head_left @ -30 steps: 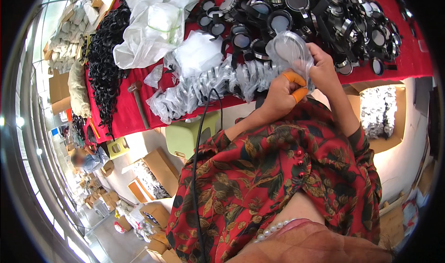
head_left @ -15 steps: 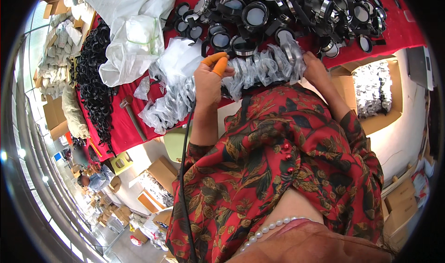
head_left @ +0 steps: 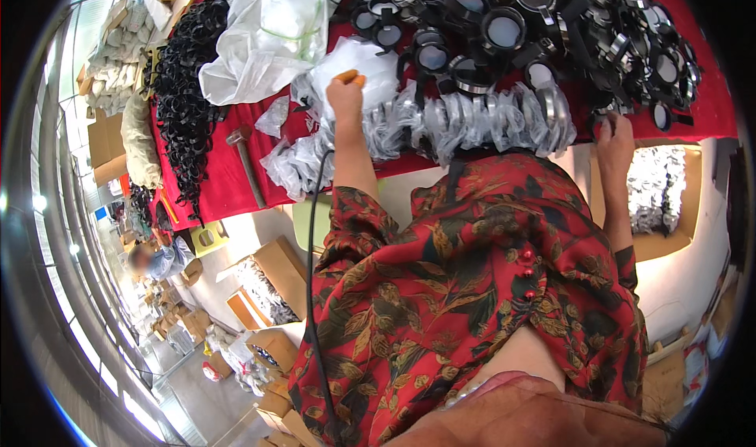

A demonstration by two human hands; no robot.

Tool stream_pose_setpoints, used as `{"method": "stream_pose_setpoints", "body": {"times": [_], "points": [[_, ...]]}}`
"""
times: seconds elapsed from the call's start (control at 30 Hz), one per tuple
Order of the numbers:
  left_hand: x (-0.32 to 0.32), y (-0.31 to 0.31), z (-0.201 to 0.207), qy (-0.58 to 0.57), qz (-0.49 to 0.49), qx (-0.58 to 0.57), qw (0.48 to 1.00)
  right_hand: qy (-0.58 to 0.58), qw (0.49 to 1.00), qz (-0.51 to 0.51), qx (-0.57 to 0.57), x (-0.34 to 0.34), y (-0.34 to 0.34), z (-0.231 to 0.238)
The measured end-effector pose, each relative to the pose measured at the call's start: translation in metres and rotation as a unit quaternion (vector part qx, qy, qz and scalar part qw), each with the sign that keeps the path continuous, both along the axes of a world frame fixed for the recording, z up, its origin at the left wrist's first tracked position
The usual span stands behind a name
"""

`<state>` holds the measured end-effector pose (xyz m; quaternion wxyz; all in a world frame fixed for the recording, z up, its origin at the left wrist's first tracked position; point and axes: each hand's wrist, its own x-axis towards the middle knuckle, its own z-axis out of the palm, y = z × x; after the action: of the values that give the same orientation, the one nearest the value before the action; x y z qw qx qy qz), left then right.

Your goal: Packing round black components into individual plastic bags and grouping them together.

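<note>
My left hand [head_left: 345,99], with orange finger cots [head_left: 350,77] on its fingertips, is closed over a stack of clear plastic bags [head_left: 370,63]. Whether a bag is pinched in it is hidden. At the table's front edge, my right hand [head_left: 615,138] has its fingers bent beside the heap of round black-and-silver parts with flat discs [head_left: 504,31]. What its fingertips hold, if anything, does not show clearly. Between my hands, a row of bagged round parts [head_left: 488,120] stands on edge along the table, with more bagged parts [head_left: 295,166] to the left.
The red-covered table [head_left: 216,183] bears a hammer [head_left: 250,166], a pile of black straps [head_left: 189,92] and a large white plastic sack [head_left: 264,53]. An open carton [head_left: 665,246] of packed parts stands below at right. A black cable [head_left: 313,289] hangs before me.
My left hand has gone from the bagged row to the bag stack. My right hand has left the row's right end and moved right to the heap's edge. The view has shifted.
</note>
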<state>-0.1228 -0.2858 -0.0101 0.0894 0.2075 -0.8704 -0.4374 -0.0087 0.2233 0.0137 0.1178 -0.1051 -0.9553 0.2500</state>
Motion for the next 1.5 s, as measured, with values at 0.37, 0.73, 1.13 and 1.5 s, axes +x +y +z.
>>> {"method": "stream_pose_setpoints", "body": {"times": [0.37, 0.73, 1.13, 1.5], "points": [[-0.001, 0.031, 0.005, -0.094, -0.118, -0.332, 0.931, -0.070, 0.982, -0.176, -0.017, -0.017, 0.008, -0.017], [-0.013, 0.012, -0.005, -0.068, -0.119, -0.352, 0.926, 0.000, 0.959, -0.160, -0.233, 0.011, 0.033, -0.056], [0.012, 0.063, 0.063, 0.110, 0.060, 0.495, 0.860, -0.221, 0.956, -0.189, -0.031, -0.022, -0.014, -0.021], [0.019, 0.077, 0.048, 0.077, 0.101, 0.611, 0.781, -0.204, 0.931, -0.212, -0.215, -0.033, 0.010, -0.037]]}}
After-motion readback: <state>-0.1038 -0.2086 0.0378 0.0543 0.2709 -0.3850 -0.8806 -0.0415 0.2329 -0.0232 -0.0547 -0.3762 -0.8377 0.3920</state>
